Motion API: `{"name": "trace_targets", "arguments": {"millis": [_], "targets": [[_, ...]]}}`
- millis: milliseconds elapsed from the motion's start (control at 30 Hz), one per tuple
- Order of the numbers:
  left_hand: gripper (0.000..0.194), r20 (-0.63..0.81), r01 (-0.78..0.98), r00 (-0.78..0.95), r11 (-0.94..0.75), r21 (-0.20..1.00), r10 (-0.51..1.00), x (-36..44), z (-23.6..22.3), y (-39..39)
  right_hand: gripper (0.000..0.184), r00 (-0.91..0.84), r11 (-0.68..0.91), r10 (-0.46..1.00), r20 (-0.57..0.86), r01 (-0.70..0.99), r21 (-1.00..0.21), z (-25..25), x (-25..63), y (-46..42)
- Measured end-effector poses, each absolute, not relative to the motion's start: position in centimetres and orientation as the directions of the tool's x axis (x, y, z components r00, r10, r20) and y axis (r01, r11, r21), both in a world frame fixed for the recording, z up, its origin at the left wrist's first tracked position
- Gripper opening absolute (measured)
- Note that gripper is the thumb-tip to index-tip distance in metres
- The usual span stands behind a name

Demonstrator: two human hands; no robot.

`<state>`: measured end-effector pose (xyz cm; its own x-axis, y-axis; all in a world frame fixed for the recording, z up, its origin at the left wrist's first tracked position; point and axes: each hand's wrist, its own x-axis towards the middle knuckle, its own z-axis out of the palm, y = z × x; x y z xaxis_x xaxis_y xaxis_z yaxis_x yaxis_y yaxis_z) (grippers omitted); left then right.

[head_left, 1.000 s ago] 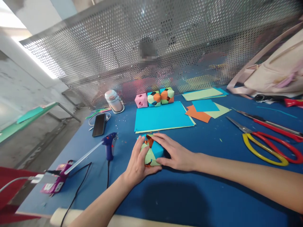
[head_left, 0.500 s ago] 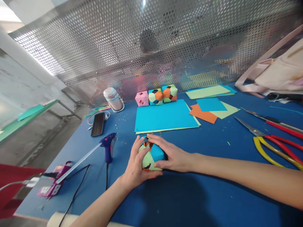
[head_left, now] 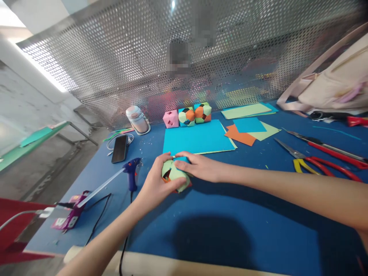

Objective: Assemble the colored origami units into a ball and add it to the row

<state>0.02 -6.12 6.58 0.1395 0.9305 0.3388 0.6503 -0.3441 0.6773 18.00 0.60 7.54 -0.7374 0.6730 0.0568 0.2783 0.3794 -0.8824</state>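
Note:
A folded paper cube [head_left: 176,172] in light green, blue and orange, with dark openings in its faces, is between my two hands over the blue table. My left hand [head_left: 156,184] wraps its left and near side, the thumb lying across the green face. On the far right side my right hand [head_left: 198,166] grips the blue part, its thumb on top. Some fingertips of both hands are hidden behind the cube. Just beyond it lies a stack of blue and green paper sheets [head_left: 198,138].
At the back stand a pink paper cube [head_left: 171,119], two multicoloured cubes [head_left: 186,116] and a bottle [head_left: 137,119]. A glue gun [head_left: 132,174], phone [head_left: 119,148] and purple power strip [head_left: 70,214] lie left. Paper squares [head_left: 240,135], scissors [head_left: 310,159] and a bag [head_left: 336,80] are right.
Both hands have moved the cube slightly up and left in the view, turning it so more green shows. My right thumb has shifted from its near side to the top.

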Motion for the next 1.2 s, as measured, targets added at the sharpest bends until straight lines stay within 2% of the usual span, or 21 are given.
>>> {"name": "trace_targets", "arguments": {"millis": [67,133,233,333,700,1000,1200], "targets": [[0.055,0.183,0.596,0.096,-0.204,0.777,0.978,0.2,8.0,-5.8,0.049,-0.723,0.249,0.686,-0.078,0.335,-0.909,8.5,17.6,0.9],[0.051,0.054,0.554,0.093,-0.097,0.827,0.994,0.4,9.1,-5.4,0.045,-0.719,0.111,0.675,-0.165,0.321,-0.941,9.2,17.2,1.3],[0.051,0.041,0.514,0.091,-0.082,0.854,0.995,0.3,9.3,-4.5,0.041,-0.747,-0.037,0.634,-0.201,0.230,-0.972,9.2,16.8,1.9],[0.051,0.052,0.502,0.095,-0.093,0.860,0.994,0.0,8.4,-3.4,0.042,-0.734,-0.110,0.640,-0.227,0.205,-0.972,8.3,16.5,2.7],[0.052,-0.004,0.397,0.010,0.000,0.918,1.000,-0.4,8.0,-1.0,0.050,-0.709,-0.107,0.654,-0.262,0.257,-0.961,7.8,15.3,5.2],[0.050,-0.218,0.248,0.015,0.208,0.946,0.976,-0.6,7.6,2.7,0.064,-0.682,-0.147,0.623,-0.383,0.379,-0.914,7.7,15.0,8.2],[0.052,-0.310,0.090,0.070,0.303,0.949,0.948,-1.7,7.1,4.1,0.058,-0.643,-0.093,0.656,-0.396,0.452,-0.887,7.8,14.6,9.5]]}}
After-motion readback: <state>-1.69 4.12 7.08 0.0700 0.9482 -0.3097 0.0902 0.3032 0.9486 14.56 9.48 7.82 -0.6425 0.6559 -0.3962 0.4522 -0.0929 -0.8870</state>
